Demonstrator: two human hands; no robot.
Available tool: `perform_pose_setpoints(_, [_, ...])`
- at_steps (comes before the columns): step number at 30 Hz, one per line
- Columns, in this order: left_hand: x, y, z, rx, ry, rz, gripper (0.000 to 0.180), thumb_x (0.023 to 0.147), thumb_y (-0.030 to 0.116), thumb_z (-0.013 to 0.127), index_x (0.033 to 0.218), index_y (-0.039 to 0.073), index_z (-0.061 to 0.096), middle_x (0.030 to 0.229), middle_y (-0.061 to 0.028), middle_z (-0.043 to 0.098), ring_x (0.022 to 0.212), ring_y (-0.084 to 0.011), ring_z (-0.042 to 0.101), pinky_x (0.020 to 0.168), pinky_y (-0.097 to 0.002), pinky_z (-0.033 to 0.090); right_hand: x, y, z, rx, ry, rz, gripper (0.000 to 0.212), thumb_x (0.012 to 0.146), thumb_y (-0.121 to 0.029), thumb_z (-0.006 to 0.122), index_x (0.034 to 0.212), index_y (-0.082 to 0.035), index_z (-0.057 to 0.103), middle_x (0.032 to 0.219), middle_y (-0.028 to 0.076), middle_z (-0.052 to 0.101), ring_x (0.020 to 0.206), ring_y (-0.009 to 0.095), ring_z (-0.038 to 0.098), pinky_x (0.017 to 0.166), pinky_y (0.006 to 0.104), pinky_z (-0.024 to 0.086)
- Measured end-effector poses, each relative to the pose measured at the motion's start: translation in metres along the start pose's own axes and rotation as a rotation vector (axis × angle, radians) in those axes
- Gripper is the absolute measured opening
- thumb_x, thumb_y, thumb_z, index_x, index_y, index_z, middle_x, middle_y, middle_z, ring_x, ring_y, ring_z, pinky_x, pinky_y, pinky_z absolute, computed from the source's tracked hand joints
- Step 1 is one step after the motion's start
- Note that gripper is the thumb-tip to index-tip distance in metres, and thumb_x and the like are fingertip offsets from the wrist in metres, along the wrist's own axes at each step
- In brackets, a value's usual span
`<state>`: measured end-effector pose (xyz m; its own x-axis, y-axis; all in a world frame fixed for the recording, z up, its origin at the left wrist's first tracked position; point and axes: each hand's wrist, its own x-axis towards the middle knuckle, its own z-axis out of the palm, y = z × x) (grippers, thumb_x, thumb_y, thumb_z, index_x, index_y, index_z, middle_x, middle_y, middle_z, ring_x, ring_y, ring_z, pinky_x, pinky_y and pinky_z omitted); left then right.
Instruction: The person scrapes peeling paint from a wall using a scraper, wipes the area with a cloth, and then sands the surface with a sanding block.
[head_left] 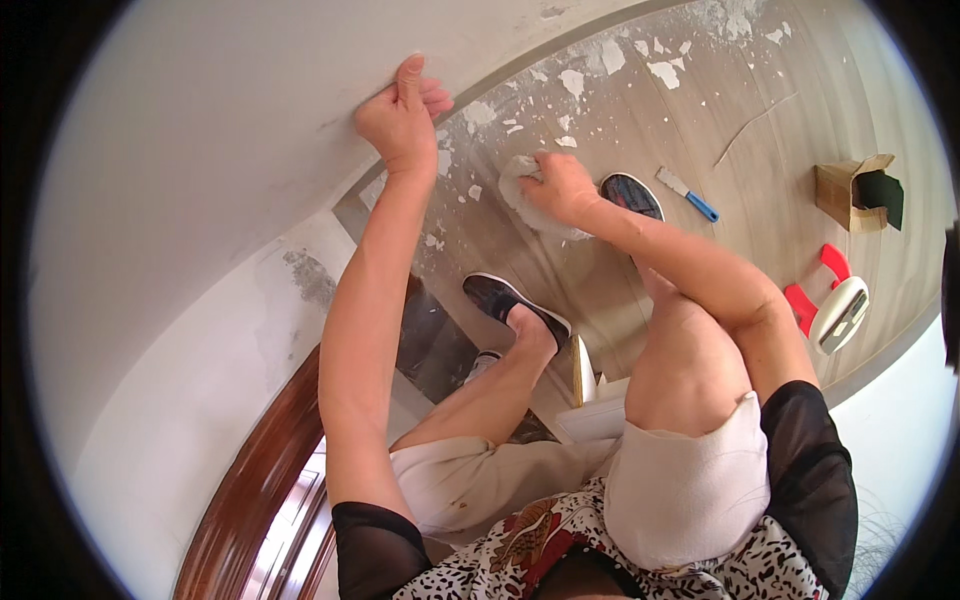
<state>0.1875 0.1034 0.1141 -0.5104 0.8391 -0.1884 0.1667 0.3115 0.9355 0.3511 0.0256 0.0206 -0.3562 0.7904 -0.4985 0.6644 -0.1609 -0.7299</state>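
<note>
Head view: the pale wall is sweeping around the left and top, and the wood-toned floor is spreading out from its foot. A white crumpled bundle is lying on that floor, beside the dark right shoe and near the wall; whether it is cloth or thin plastic, I cannot tell. The right hand is reaching down over it, its grip closed on the bunched upper side. The left hand is hanging beside the wall's foot, its grip half curled with nothing showing in it; whether it is touching the wall, I cannot tell.

The step in hand is seemingly wiping or gathering debris. Doing it well is probably meaning keeping the palm low and the pressure even, drawing short strokes away from the wall so that loose bits are collecting rather than scattering, and turning a clean face outward whenever dust is building up.

The bundle is looking roundish and is showing no clear front; its slightly longer axis is running from upper left to lower right. The smaller blue-handled scraper is lying right of the shoe on a similar slant, its blade pointing to the upper left. Smallest of all, white flakes are littering the floor along the wall
</note>
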Motion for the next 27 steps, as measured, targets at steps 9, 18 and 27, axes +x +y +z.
perform_pose_setpoints(9, [-0.003,-0.005,0.011,-0.042,-0.014,0.023,0.056,0.089,0.041,0.063,0.076,-0.013,0.062,0.067,-0.0154,0.063,0.052,-0.0194,0.062,0.047,-0.0287,0.054,-0.025,0.039,0.006,-0.18,-0.089,-0.063,0.041,0.081,-0.033,0.064,0.108,-0.003,0.06,0.117,0.022,0.054,0.103,0.04,0.056,0.086,0.0463,0.048])
perform_pose_setpoints(18, [-0.003,-0.019,0.007,-0.024,0.005,-0.003,0.052,0.095,0.035,0.055,0.077,-0.013,0.062,0.068,-0.0153,0.063,0.052,-0.0202,0.062,0.048,-0.0297,0.053,-0.069,0.174,-0.08,-0.466,0.459,0.118,0.037,0.076,-0.023,0.071,0.105,-0.006,0.056,0.105,0.016,0.054,0.102,0.035,0.051,0.084,0.0438,0.043])
perform_pose_setpoints(27, [-0.005,-0.031,-0.005,0.142,-0.024,0.028,0.049,0.097,0.036,0.051,0.079,-0.008,0.065,0.066,-0.0121,0.065,0.055,-0.0184,0.065,0.051,-0.0243,0.049,-0.098,0.224,-0.06,-0.606,0.363,0.113,0.024,0.08,-0.015,0.066,0.098,-0.006,0.052,0.095,0.012,0.056,0.095,0.031,0.054,0.076,0.0431,0.043])
